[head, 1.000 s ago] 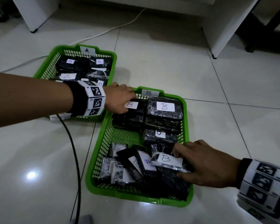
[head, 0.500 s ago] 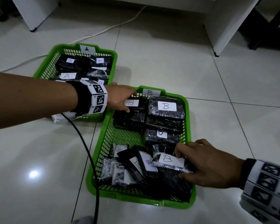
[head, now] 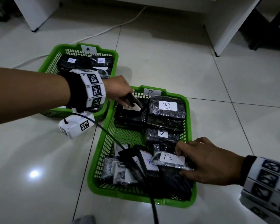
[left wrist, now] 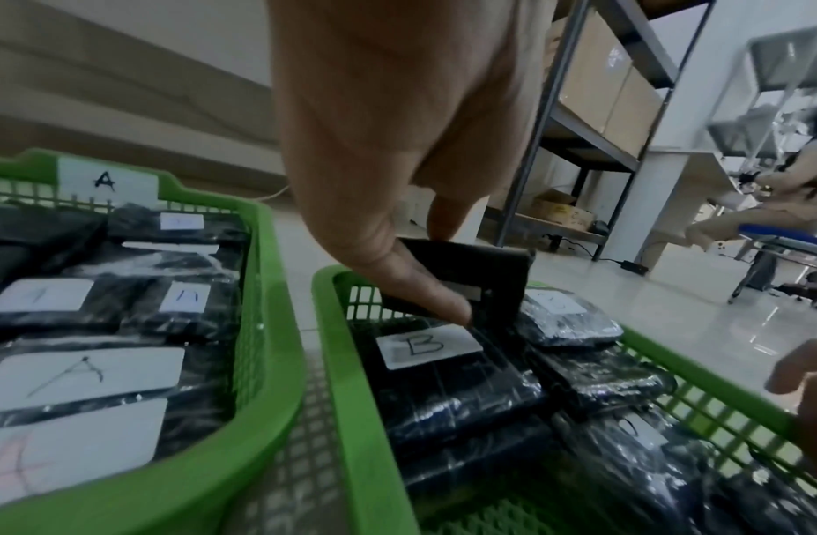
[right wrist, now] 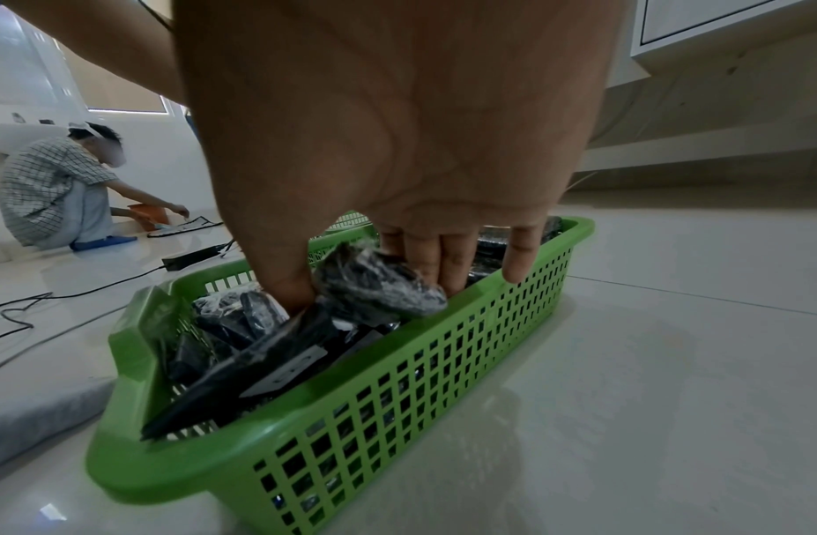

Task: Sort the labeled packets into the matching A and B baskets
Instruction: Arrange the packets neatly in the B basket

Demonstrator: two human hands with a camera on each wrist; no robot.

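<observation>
Left hand [head: 118, 89] now lifts a flat dark packet [left wrist: 466, 278] off the far B stack in the B basket [head: 188, 104], likely re-sorting it. Right hand [head: 207, 160] keeps pinching the near B packet [head: 168, 158].

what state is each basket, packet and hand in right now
A basket: on floor, holds packets
B basket: on floor, holds stacked and loose packets
left hand: pinching a black packet, tilted up on edge
right hand: gripping a B-labeled packet
</observation>
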